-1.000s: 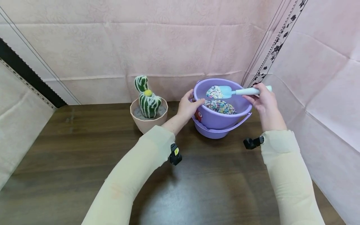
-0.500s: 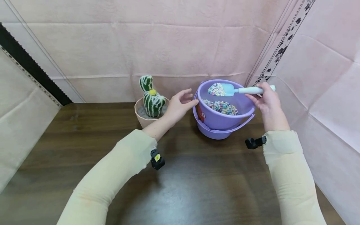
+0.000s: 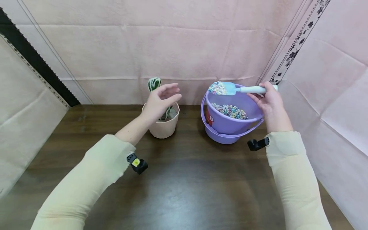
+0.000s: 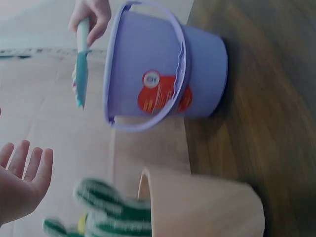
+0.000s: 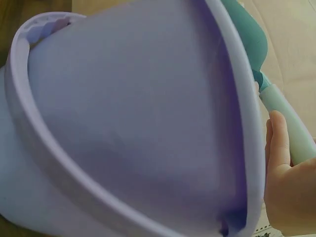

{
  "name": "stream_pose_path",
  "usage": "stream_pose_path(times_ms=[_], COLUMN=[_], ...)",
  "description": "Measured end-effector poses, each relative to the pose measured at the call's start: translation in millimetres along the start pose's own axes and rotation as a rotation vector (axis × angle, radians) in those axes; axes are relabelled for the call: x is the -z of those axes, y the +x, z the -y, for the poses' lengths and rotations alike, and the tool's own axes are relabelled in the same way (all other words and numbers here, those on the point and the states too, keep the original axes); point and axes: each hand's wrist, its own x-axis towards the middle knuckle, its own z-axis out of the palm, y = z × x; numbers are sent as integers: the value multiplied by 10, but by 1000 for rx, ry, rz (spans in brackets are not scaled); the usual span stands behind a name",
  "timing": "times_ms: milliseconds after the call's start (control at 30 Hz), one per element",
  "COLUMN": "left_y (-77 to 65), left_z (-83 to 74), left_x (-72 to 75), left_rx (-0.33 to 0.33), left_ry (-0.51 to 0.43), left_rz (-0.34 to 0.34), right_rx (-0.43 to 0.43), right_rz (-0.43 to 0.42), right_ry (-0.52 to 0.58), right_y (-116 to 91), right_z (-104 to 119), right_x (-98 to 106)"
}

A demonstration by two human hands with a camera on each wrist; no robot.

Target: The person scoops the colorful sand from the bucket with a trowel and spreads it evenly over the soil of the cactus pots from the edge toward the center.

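Note:
My right hand [image 3: 270, 101] grips the pale handle of a small light-blue toy shovel [image 3: 231, 88]. Its scoop carries a heap of small pastel beads [image 3: 217, 88] and hangs above the rim of a purple bucket [image 3: 222, 123]. Inside that bucket lie more multicoloured beads [image 3: 232, 111], and its handle is folded down round the side. With fingers apart and nothing in it, my left hand [image 3: 159, 101] hovers in front of a knitted-looking green and white cactus [image 4: 106, 210]. The cactus stands in a pale peach pot [image 3: 163, 129], partly hidden by the hand in the head view.
Both bucket and pot rest on a dark wooden table [image 3: 172, 179], the pot to the left of the bucket. A pinkish cloth backdrop [image 3: 184, 48] rises behind them, and another cloth panel [image 3: 342, 105] closes off the right side.
My left hand has let go of the bucket's rim and moved left in front of the cactus. The loaded shovel has shifted slightly left relative to the bucket, still in my right hand.

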Motion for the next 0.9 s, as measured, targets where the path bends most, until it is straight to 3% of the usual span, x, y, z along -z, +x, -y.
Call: stream_pose_path(times_ms=[267, 533, 733, 900], left_y=[-131, -157, -140, -120], left_z=[106, 380, 588, 763], left_x=[483, 830, 982, 991], left_rx=[44, 149, 250, 323], left_ry=[-16, -32, -43, -41], left_rz=[-111, -201, -199, -152], right_rx=[-39, -64, -66, -69], right_rz=[16, 36, 53, 67], right_ry=[-41, -74, -92, -136], right_y=[8, -1, 7, 12], right_z=[-123, -261, -392, -514], right_x=[-166, -278, -332, -382])
